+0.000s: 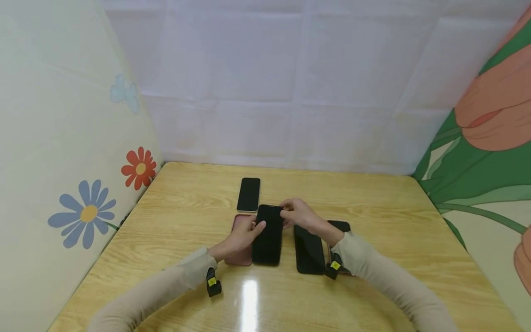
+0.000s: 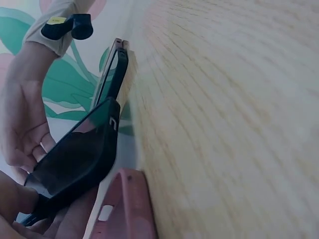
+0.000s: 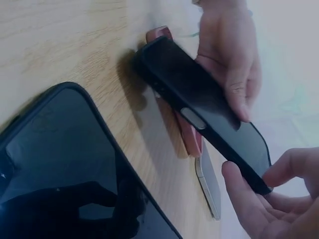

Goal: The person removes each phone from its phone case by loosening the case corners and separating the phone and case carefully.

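Note:
A smartphone in a black case [image 1: 267, 242] is tilted up off the table between both hands. My left hand [image 1: 240, 239] grips its left side, with the thumb lying over the screen. At the upper right corner, my right hand [image 1: 300, 215] pinches the case edge between thumb and fingers, as the right wrist view shows. Below the held phone lies a pink phone case [image 2: 135, 209], its hollow side up. A cut-out on the side of the black case [image 3: 193, 118] shows a pale strip of the phone.
A dark-screened phone [image 1: 249, 194] lies farther back on the wooden table [image 1: 199, 193]. To the right rests another black phone [image 1: 309, 253], and beside it a further dark phone-shaped item [image 1: 341, 226] is partly hidden under the right wrist. A white cloth wall [image 1: 265, 92] stands behind.

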`<state>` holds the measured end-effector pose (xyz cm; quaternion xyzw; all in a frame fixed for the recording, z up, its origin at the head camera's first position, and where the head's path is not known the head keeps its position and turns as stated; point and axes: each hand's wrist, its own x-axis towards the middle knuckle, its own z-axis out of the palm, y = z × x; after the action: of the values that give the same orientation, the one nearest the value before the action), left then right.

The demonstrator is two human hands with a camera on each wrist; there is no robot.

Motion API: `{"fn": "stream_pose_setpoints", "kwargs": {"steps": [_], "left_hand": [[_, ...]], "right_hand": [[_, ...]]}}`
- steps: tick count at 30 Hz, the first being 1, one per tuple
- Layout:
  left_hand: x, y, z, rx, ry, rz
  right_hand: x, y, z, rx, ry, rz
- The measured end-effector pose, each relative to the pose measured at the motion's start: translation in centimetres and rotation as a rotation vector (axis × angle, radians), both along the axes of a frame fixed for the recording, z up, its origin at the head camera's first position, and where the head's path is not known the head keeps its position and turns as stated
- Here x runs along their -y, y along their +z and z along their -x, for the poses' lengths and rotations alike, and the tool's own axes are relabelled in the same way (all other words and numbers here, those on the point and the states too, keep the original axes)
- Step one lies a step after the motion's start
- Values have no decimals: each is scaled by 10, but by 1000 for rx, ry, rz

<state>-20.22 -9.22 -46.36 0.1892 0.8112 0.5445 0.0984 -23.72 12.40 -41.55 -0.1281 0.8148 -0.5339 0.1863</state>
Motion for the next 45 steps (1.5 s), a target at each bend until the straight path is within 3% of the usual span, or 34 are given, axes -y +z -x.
{"fn": "stream_pose_setpoints", "kwargs": {"steps": [5,13,16,22,25,34,41,45], "left_hand": [[-2,4,0,-13,25,45],[-4,7,-3,-28,36,87],[-5,8,-4,-3,47,87],[-6,13,-4,184,93,0],[-6,14,-4,234,105,-28],[-7,14,-5,313,99,-93],[-7,17,-4,331,108,-53],[-8,17,-4,368,112,-73]], "right_hand": [[5,-4,2,-73,-26,-83],[8,-2,1,-230,19,-250],[6,0,2,-198,48,-214],[2,2,5,-98,106,-59],[1,3,7,-72,133,-8],[-2,7,5,-8,175,21],[-4,5,7,22,179,38],[-7,4,8,56,204,78]]}}
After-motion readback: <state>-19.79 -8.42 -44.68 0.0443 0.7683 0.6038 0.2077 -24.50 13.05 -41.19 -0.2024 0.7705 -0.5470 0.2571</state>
